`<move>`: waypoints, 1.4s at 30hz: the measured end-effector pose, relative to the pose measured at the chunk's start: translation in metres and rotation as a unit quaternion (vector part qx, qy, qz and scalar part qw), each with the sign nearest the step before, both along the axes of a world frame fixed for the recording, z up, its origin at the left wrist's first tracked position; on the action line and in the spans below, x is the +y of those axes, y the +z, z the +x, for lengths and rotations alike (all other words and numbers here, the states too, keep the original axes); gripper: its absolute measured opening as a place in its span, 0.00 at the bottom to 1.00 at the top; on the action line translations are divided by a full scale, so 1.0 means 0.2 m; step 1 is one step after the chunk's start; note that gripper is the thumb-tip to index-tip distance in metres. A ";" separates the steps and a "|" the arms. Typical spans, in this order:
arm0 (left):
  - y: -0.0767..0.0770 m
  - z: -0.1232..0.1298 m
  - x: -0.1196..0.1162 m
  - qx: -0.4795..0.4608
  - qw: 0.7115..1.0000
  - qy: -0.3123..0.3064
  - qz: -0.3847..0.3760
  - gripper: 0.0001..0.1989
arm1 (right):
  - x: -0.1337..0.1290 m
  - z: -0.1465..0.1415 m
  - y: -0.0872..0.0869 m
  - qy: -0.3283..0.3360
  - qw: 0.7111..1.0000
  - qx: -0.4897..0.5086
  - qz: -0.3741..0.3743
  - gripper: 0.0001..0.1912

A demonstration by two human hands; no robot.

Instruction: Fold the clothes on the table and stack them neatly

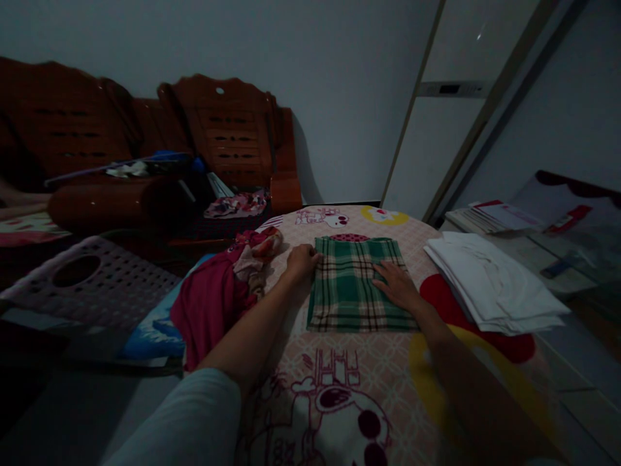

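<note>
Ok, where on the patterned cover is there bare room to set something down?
On the patterned cover, the widest bare patch is on the near side of the green plaid cloth; a shallower strip lies beyond it. Crowded: left, the bunched magenta cloth; right, the white stack; middle, the plaid cloth, left hand at its edge, right hand on it.

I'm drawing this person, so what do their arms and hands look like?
The left hand and right hand wear no gloves or watch. The left sleeve looks plain and pale, ending near the elbow. It's too dim to tell its exact colour.
</note>
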State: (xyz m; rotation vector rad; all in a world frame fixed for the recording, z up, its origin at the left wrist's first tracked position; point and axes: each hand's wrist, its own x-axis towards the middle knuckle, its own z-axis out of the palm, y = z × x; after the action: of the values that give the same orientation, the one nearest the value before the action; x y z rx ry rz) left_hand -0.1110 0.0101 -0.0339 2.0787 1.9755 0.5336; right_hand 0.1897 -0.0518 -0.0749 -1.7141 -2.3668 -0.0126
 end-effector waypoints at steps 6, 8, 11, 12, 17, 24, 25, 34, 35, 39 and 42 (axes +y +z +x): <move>-0.01 0.01 0.02 0.003 0.999 0.032 0.021 0.11 | -0.03 -0.01 0.00 0.015 0.999 0.017 0.022 0.32; -0.01 0.01 0.02 0.015 0.999 0.030 0.010 0.10 | -0.05 -0.01 0.00 0.018 1.000 0.009 0.020 0.32; -0.01 0.01 0.01 0.030 0.999 0.023 0.019 0.10 | -0.06 -0.03 0.00 0.012 1.000 -0.011 0.011 0.32; -0.01 0.02 0.01 0.026 0.999 0.015 0.045 0.12 | -0.06 -0.03 0.00 0.011 1.000 -0.014 0.010 0.32; -0.03 0.08 -0.02 -0.018 0.976 -0.141 0.167 0.18 | -0.06 -0.03 0.01 0.008 1.000 -0.017 0.005 0.33; -0.15 0.12 0.02 0.088 0.955 -0.279 0.052 0.27 | -0.05 -0.03 0.01 -0.037 0.999 -0.016 -0.005 0.31; -0.16 0.11 0.02 0.092 0.956 -0.273 0.048 0.27 | -0.05 -0.03 0.01 -0.040 0.999 -0.016 -0.006 0.31; -0.03 0.17 -0.13 -0.002 0.939 -0.330 0.096 0.28 | -0.05 -0.03 0.00 -0.041 0.999 -0.017 -0.003 0.31; -0.02 0.19 -0.17 -0.011 0.928 -0.362 0.087 0.28 | -0.04 -0.03 0.00 -0.042 0.999 -0.016 -0.001 0.31; -0.05 0.26 -0.25 0.023 0.905 -0.422 0.045 0.31 | -0.02 0.01 -0.02 -0.044 0.999 -0.017 0.010 0.31; -0.10 0.28 -0.26 0.073 0.909 -0.410 0.031 0.34 | 0.00 0.04 -0.02 -0.060 0.998 -0.017 0.013 0.30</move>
State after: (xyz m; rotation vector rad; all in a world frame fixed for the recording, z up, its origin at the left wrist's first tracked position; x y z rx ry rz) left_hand -0.0558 -0.0425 -0.0532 2.7583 0.9537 0.2608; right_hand 0.1986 -0.0526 -0.0792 -1.8540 -2.2737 -0.0914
